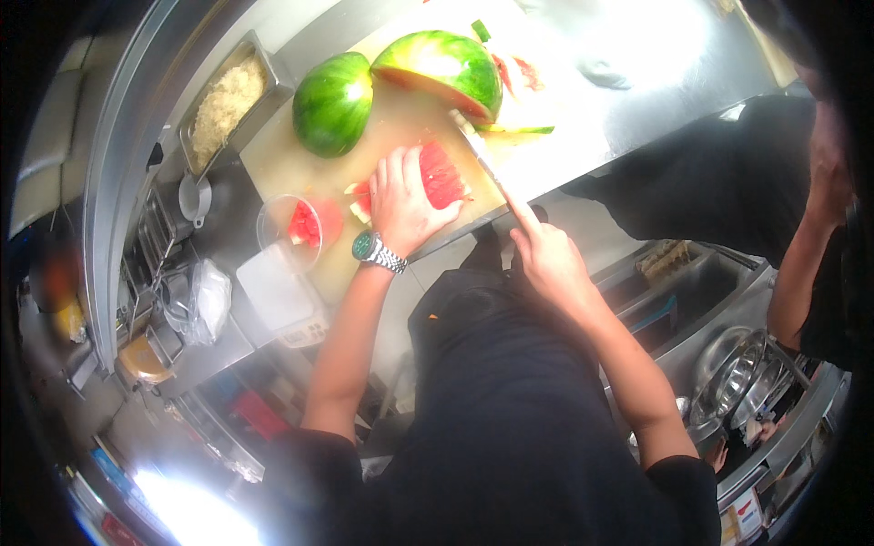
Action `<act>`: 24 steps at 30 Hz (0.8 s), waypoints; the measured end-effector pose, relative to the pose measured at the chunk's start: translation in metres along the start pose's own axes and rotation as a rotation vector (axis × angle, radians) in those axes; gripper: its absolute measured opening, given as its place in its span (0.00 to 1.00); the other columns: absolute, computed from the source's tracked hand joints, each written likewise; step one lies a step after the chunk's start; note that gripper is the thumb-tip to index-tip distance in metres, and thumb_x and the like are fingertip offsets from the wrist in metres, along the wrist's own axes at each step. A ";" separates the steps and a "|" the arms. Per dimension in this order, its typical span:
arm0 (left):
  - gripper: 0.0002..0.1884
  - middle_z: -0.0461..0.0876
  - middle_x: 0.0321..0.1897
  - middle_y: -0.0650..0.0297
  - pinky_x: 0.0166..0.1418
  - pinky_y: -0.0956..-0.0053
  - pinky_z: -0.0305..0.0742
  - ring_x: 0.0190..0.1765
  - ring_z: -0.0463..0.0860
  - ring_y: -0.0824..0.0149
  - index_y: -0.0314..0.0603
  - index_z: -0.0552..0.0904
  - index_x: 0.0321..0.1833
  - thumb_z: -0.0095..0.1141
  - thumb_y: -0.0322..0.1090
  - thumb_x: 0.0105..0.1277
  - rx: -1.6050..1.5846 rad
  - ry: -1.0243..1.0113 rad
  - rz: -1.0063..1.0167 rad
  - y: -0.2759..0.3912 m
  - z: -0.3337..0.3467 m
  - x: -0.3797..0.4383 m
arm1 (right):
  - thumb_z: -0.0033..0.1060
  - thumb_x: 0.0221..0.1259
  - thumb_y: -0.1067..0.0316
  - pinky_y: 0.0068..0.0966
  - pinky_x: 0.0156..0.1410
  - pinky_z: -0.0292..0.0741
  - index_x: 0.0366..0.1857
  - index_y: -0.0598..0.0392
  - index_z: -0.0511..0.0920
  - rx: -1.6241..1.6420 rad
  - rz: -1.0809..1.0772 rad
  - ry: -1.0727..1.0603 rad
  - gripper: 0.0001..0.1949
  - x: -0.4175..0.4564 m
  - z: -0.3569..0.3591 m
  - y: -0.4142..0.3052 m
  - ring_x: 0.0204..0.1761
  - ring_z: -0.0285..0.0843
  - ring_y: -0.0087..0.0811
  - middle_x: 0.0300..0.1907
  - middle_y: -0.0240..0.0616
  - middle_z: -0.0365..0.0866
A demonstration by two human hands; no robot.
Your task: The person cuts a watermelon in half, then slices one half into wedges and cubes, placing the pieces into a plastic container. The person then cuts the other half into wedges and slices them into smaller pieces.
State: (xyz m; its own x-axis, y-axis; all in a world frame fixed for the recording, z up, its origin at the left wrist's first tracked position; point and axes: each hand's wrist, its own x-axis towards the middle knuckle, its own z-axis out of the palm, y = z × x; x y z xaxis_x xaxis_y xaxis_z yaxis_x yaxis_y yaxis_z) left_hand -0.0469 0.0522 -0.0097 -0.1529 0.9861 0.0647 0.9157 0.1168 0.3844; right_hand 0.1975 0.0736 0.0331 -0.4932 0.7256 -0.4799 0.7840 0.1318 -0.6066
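My left hand (403, 198), with a metal wristwatch above it, presses on a piece of red watermelon flesh (442, 176) lying on the cutting board (266, 153). Some pale rind shows at the left side of that piece. In my right hand (550, 256) is a knife (488, 164), its blade reaching up past the right side of the flesh. Behind the blade's tip lies a large cut watermelon (444, 72), red face downward. Another green watermelon piece (333, 106) sits to its left. A clear round container (290, 232) holds red watermelon chunks, left of my left hand.
A metal pan of pale shredded food (229, 106) stands at the upper left. Near it are a white cup (194, 198) and a kitchen scale (283, 290). Rind scraps (515, 128) lie right of the melon. Another person's arm (809, 239) is at the right, above steel bowls (730, 375).
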 end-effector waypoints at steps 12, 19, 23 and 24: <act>0.46 0.74 0.62 0.47 0.71 0.48 0.68 0.65 0.73 0.44 0.36 0.72 0.71 0.78 0.48 0.50 -0.004 0.213 0.005 0.024 -0.001 -0.003 | 0.53 0.72 0.65 0.49 0.53 0.77 0.84 0.24 0.56 -0.326 -0.053 -0.018 0.37 -0.012 -0.021 -0.006 0.39 0.86 0.54 0.41 0.57 0.83; 0.30 0.75 0.65 0.55 0.80 0.41 0.59 0.73 0.70 0.48 0.48 0.80 0.67 0.67 0.32 0.57 -0.031 0.123 0.283 0.039 0.002 0.001 | 0.58 0.66 0.67 0.41 0.53 0.72 0.83 0.25 0.59 -0.443 -0.122 0.062 0.40 -0.019 -0.027 -0.005 0.39 0.87 0.46 0.40 0.49 0.82; 0.30 0.77 0.64 0.54 0.80 0.40 0.59 0.72 0.72 0.50 0.45 0.80 0.67 0.63 0.29 0.57 -0.008 0.019 0.332 0.033 0.007 0.010 | 0.60 0.67 0.63 0.41 0.53 0.72 0.83 0.25 0.59 -0.558 -0.128 0.058 0.39 -0.023 -0.020 -0.002 0.41 0.87 0.44 0.40 0.48 0.82; 0.29 0.77 0.63 0.54 0.81 0.40 0.59 0.72 0.72 0.51 0.44 0.80 0.67 0.62 0.28 0.57 -0.019 -0.013 0.337 0.032 0.004 0.015 | 0.59 0.67 0.62 0.41 0.52 0.71 0.83 0.24 0.59 -0.547 -0.124 0.060 0.39 -0.025 -0.022 -0.005 0.41 0.87 0.45 0.41 0.49 0.82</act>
State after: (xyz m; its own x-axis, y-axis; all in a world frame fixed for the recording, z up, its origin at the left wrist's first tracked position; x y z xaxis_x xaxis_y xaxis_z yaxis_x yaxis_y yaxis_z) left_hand -0.0186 0.0707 -0.0002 0.1620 0.9705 0.1788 0.9069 -0.2178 0.3606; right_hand 0.2141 0.0697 0.0620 -0.5847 0.7172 -0.3791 0.8104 0.5383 -0.2313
